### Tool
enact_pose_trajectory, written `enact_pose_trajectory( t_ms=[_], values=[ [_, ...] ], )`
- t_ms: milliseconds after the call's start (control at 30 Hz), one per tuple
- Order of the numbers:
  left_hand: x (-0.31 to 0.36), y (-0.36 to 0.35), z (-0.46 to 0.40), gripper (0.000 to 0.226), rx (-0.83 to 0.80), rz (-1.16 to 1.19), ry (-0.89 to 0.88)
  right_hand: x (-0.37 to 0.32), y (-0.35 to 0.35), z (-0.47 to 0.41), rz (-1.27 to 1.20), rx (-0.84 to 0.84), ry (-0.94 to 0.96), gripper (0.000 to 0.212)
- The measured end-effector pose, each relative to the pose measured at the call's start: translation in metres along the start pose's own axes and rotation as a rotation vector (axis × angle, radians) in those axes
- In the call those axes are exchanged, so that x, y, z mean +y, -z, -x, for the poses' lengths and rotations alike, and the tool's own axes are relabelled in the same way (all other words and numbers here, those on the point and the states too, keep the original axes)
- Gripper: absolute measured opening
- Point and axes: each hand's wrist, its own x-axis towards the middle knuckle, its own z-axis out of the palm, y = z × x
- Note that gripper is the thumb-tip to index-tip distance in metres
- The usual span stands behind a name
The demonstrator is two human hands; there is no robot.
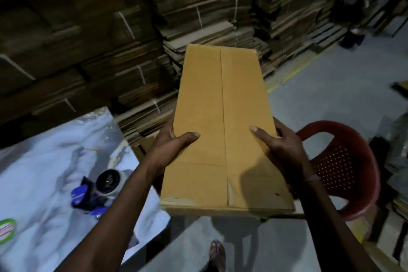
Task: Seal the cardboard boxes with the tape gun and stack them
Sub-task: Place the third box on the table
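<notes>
Hands hold 1 long cardboard box in the air — the left hand and right hand grip its 2 long sides, thumbs lying flat on top, fingers curled under. The middle seam between the thumbs looks closed; I cannot tell if tape is on it. It seems ready to stack, or else to tape. The tape gun lies left of the left fingers on the white-covered table. A red chair sits past the right fingers — flat cardboard piles fill the dim room.

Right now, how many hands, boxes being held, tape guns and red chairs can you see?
Hands: 2, the left hand and right hand
Held cardboard box: 1
Tape gun: 1
Red chair: 1
Total: 5
</notes>
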Motion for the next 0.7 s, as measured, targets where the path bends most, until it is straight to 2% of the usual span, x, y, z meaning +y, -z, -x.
enact_pose_trajectory(
  t_ms=[67, 367, 500, 600, 700],
  values=[
    [0.026, 0.032, 0.021, 0.070, 0.037, -0.009, -0.046, -0.038, -0.012, 0.010, 0.080, 0.006, 0.032, 0.058],
    [0.083, 0.200, 0.137, 0.072, 0.303, -0.137, -0.125, -0.171, -0.137, 0.062, -0.018, -0.159, 0.134, 0.033],
    [0.079, 0.273, 0.193, 0.073, 0.428, -0.122, -0.060, -0.209, -0.214, 0.083, -0.057, -0.283, 0.198, 0.050],
    [0.073, 0.317, 0.236, 0.063, 0.521, -0.114, -0.030, -0.228, -0.272, 0.098, -0.052, -0.373, 0.242, 0.054],
    [0.054, 0.357, 0.276, 0.079, 0.563, -0.140, 0.015, -0.238, -0.328, 0.119, -0.038, -0.446, 0.269, 0.055]
  ],
)
